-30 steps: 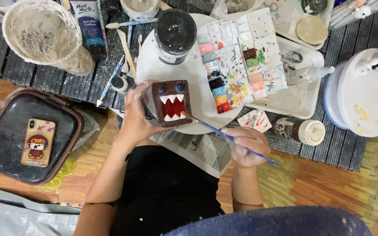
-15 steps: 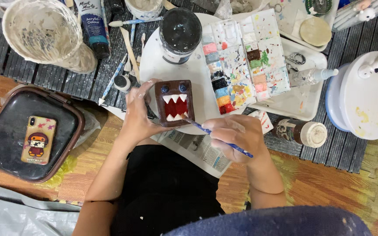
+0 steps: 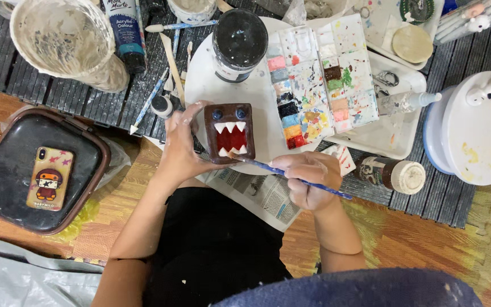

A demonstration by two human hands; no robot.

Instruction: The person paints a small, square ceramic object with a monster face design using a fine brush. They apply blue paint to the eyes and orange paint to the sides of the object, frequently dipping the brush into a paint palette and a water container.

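Head view: your left hand [image 3: 180,153] clasps the brown monster box [image 3: 229,133] by its left side. Your right hand [image 3: 308,181] pinches a blue brush [image 3: 291,176] — bristles touching the box's lower teeth, just below the paint palette [image 3: 319,79].

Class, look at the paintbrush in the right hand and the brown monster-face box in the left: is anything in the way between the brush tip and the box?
Nothing visible. The right hand holds the brush, whose tip already meets the lower teeth of the box, gripped by the left hand.
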